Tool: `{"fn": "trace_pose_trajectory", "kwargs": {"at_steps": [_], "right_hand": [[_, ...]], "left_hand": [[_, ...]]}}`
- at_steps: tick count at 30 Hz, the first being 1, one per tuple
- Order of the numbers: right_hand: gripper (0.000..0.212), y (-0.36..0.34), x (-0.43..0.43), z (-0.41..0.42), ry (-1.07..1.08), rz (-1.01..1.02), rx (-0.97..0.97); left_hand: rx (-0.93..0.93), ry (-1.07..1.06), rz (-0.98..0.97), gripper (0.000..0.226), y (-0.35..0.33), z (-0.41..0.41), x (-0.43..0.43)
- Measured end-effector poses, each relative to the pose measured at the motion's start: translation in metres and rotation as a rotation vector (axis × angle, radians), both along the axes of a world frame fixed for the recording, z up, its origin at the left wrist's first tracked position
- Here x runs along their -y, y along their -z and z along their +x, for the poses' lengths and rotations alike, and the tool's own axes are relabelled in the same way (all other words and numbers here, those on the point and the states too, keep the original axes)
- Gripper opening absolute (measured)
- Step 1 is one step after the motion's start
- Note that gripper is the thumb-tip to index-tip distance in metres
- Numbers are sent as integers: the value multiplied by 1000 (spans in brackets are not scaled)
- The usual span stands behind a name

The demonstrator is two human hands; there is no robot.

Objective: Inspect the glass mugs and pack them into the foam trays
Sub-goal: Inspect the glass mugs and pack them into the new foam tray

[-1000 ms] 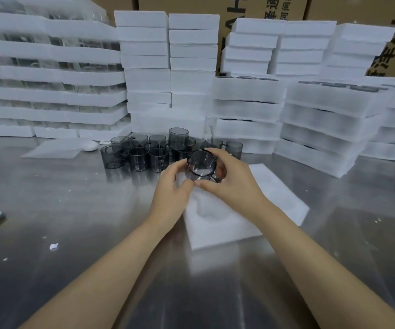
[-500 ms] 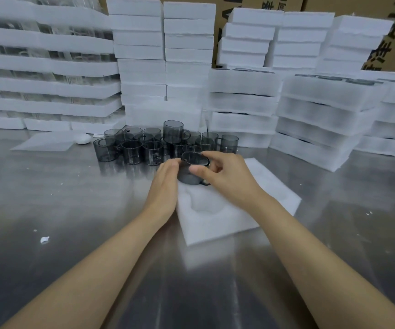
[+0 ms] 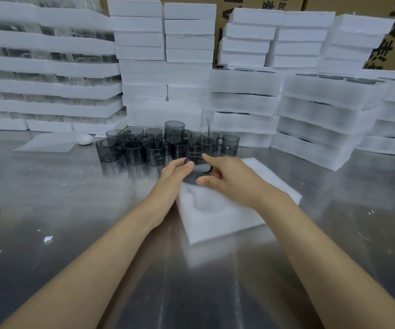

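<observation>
Mug (image 3: 197, 170) lower now, between hands (image 3: 206, 179)

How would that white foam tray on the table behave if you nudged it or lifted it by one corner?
The foam tray would probably slide easily: it looks light, and the steel table is smooth and shiny. It likely holds its shape fairly well, since similar trays behind stand stacked without sagging. Its edges may crumble; white crumbs lie on the table.

- My two hands: left hand (image 3: 176, 173), right hand (image 3: 229, 180).
- One smoky mug (image 3: 197, 170) between them.
- Roughly fourteen more mugs (image 3: 153, 148) clustered at twelve o'clock.
- One open foam tray (image 3: 227, 217).
</observation>
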State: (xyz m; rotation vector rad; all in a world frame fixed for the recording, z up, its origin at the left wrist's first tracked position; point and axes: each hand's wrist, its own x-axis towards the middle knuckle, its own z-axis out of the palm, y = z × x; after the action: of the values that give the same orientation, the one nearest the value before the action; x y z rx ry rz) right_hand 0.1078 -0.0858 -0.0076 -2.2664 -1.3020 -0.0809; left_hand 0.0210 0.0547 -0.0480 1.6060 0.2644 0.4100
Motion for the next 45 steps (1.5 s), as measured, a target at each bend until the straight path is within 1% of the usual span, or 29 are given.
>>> {"fn": "trace_pose_trajectory", "kwargs": {"at_steps": [2, 4, 5, 6, 8, 9, 10, 11, 13, 14, 15, 17, 19, 21, 23, 24, 26, 27, 29, 30, 31, 32, 33, 34, 37, 40, 42, 44, 45], "right_hand": [[66, 3, -3, -1, 14, -22, 36], [67, 6, -5, -1, 18, -11, 30], [66, 7, -4, -1, 13, -4, -9], [62, 6, -3, -2, -3, 12, -75], [39, 1, 3, 0, -35, 134, -215], [30, -2, 8, 3, -7, 227, -247], [28, -5, 13, 8, 81, 299, -226], [27, -6, 20, 17, 220, 311, -136], [32, -5, 37, 34, 495, 155, 38], [39, -3, 45, 41, 568, 46, 14], [44, -2, 52, 46, 595, -25, -82], [49, 1, 57, 52, 595, -40, -261], [50, 2, 54, 54, 595, -46, -296], [51, 0, 49, 54, 595, -143, -261], [45, 0, 51, 55, 602, -167, -285], [36, 1, 54, 57, 592, -134, -339], [19, 6, 65, 58, 538, -32, -540], [24, 12, 71, 59, 485, 56, -670], [40, 25, 77, 65, 419, 339, -884], [40, 31, 75, 68, 434, 522, -934], [33, 34, 72, 72, 459, 713, -953], [23, 37, 66, 76, 503, 850, -927], [18, 38, 60, 79, 538, 910, -876], [17, 39, 54, 82, 549, 909, -817], [20, 39, 37, 93, 503, 842, -709], [23, 36, 23, 110, 441, 797, -701], [30, 37, 16, 122, 391, 739, -668], [39, 39, 12, 133, 358, 624, -553], [44, 40, 9, 138, 353, 547, -449]], "left_hand": [[23, -13, -51, 34, -3, 0, 2], [49, -62, 9, 31, -3, 0, 4], [61, -84, 54, 30, -3, 0, 5], [74, -103, 91, 29, -2, 0, 6], [108, -141, 129, 28, -1, 1, 7], [117, -166, 135, 27, 0, 1, 7], [118, -199, 147, 25, 0, 0, 7], [119, -235, 169, 23, -2, 0, 7], [152, -292, 226, 18, -7, -4, 6], [189, -295, 246, 17, -11, -6, 5], [227, -278, 263, 20, -16, -8, 5], [257, -194, 320, 30, -24, -13, 7], [235, -79, 399, 35, -28, -18, 10], [172, 31, 505, 36, -27, -21, 14], [106, 73, 604, 39, -24, -21, 12], [73, 69, 638, 42, -24, -21, 9], [2, 67, 765, 44, -25, -20, 4], [-26, 83, 843, 44, -27, -19, 3], [-60, 126, 919, 41, -28, -18, 2], [-76, 143, 918, 38, -29, -17, 1], [-95, 155, 913, 36, -29, -16, 0], [-111, 164, 914, 37, -29, -15, -1], [-121, 172, 917, 41, -28, -15, -3], [-122, 183, 917, 43, -28, -14, -3], [-126, 237, 919, 51, -29, -15, -7], [-184, 334, 966, 66, -33, -16, -11], [-214, 382, 1003, 70, -35, -14, -14], [-215, 396, 995, 69, -35, -11, -17], [-209, 401, 977, 68, -35, -9, -18]]}}
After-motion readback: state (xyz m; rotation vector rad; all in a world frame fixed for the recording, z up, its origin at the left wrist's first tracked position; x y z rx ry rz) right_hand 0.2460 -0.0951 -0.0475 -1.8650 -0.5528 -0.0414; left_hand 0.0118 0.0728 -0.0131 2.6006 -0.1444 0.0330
